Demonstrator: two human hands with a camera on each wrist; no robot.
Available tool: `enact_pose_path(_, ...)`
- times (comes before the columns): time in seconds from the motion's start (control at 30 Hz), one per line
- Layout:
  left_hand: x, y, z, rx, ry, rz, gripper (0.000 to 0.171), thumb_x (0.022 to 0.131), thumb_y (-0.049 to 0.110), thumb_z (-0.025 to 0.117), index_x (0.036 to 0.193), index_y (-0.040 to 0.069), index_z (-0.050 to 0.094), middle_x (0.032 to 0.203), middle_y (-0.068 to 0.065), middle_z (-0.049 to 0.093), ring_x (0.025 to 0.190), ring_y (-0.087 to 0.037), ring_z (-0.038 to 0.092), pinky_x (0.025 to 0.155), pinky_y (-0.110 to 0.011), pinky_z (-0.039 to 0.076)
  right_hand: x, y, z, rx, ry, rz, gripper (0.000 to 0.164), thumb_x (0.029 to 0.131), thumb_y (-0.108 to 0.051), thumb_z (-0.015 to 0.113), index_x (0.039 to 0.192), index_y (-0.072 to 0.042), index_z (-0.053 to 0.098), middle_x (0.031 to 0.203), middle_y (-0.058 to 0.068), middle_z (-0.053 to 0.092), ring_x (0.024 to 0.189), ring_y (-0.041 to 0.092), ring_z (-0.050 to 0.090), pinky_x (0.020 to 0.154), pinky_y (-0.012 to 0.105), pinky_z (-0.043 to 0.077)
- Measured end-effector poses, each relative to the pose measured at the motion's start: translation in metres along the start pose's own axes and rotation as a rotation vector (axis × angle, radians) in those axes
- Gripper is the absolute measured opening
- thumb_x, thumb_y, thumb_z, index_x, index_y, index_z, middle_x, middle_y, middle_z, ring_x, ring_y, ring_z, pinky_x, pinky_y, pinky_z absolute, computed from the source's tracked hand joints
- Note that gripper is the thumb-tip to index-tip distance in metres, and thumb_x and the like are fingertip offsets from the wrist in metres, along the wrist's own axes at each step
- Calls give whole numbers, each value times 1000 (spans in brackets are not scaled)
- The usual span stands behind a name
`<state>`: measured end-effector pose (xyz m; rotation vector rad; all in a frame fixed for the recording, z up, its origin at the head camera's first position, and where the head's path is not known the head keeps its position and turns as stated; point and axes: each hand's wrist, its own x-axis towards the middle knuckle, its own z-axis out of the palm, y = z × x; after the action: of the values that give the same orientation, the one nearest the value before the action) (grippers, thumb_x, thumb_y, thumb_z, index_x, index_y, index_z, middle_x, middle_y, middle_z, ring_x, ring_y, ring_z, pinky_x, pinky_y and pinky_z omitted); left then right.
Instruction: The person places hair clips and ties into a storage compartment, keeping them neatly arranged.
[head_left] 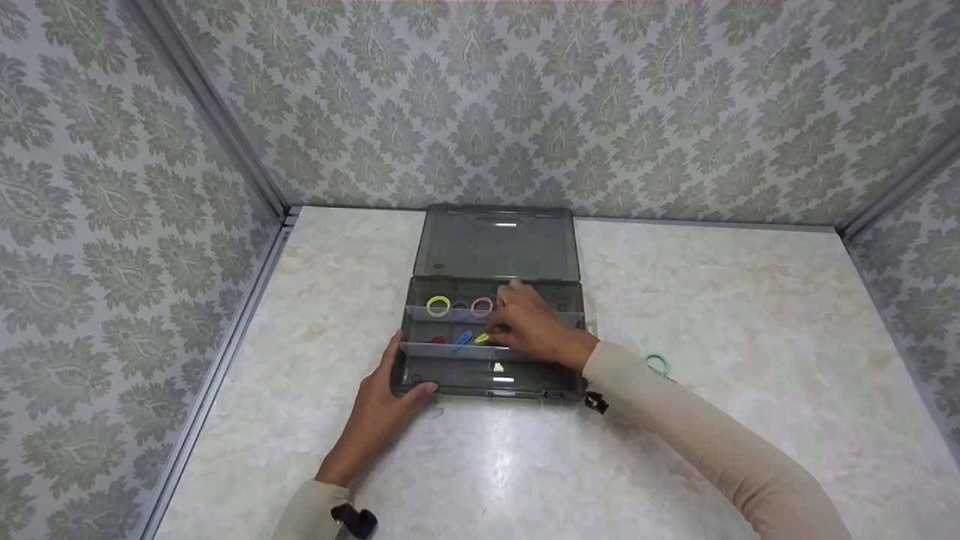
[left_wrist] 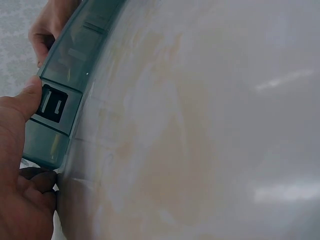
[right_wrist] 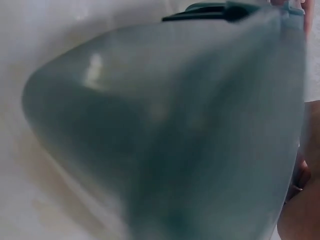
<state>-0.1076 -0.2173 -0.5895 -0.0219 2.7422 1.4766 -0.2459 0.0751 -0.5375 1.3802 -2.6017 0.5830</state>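
A dark translucent organizer box lies with its lid folded back. My left hand grips its near left corner, thumb on the front; in the left wrist view the thumb presses beside the black latch. My right hand reaches into the middle compartment, curled fingertips at a yellow hair clip that they partly cover. Beside it lie a blue hair clip and a red clip. Yellow, purple and pink rings, like hair ties, stand in the back compartment.
A green ring lies on the marbled white table, right of the box. Thin dividers split the box lengthwise. Patterned walls enclose the table. The box's translucent side fills most of the right wrist view.
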Motion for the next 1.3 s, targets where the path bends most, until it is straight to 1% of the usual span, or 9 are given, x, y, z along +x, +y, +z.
enact_pose_path(0.07,0,0,0,-1,-1,2,112,96,51,86,179,23,16,177,-13,36,163,-36,36,130,-60,31,0,0,-1,-9,-5,-1,10,90,-20,94,97,-13,90,88,4,56,86,25,44,78,44,41)
enact_pose_path(0.27,0,1,0,-4,2,8,111,96,52,85,179,24,17,177,-12,36,163,-36,36,130,-61,32,-3,2,-4,-4,4,-12,11,93,-16,91,104,-12,89,91,6,58,86,26,43,78,42,39)
enact_pose_path(0.43,1,0,0,1,3,-2,112,96,53,85,179,24,16,178,-12,35,163,-35,35,130,-60,31,-12,6,-8,64,39,-3,18,95,-13,90,112,-9,88,94,6,61,85,25,42,77,40,34)
enact_pose_path(0.5,1,0,0,-1,4,-3,112,96,54,85,179,25,16,178,-11,35,163,-35,34,130,-60,31,-17,8,-11,89,53,12,18,95,-12,90,112,-8,88,94,6,62,85,24,42,77,40,34)
enact_pose_path(0.63,1,0,1,-8,0,1,111,96,52,85,179,25,16,178,-11,34,164,-34,34,131,-60,31,-30,13,-18,104,60,60,14,96,-13,89,109,-7,87,98,6,64,89,24,46,80,42,40)
enact_pose_path(0.73,1,0,1,-4,-3,2,111,97,52,85,179,24,16,178,-11,34,163,-35,34,130,-60,31,-41,17,-24,120,66,93,14,97,-12,87,110,-7,87,100,6,65,91,24,47,82,44,43)
enact_pose_path(0.97,0,-1,1,-5,0,-3,110,97,52,84,179,25,16,179,-11,33,163,-37,34,130,-62,31,-64,31,-33,109,151,105,15,96,-10,88,110,-5,86,98,7,64,88,21,45,79,43,42)
enact_pose_path(1.17,1,0,1,11,5,-4,111,96,53,85,179,24,17,178,-12,35,162,-38,36,129,-62,33,-88,42,-37,179,186,182,14,98,-10,86,110,-4,86,99,8,63,92,22,47,80,41,44)
enact_pose_path(1.3,1,0,1,16,7,4,112,96,53,85,179,22,17,178,-13,35,162,-37,36,130,-61,32,-105,50,-39,221,206,225,13,99,-11,84,110,-3,85,103,7,65,96,22,49,82,41,46)
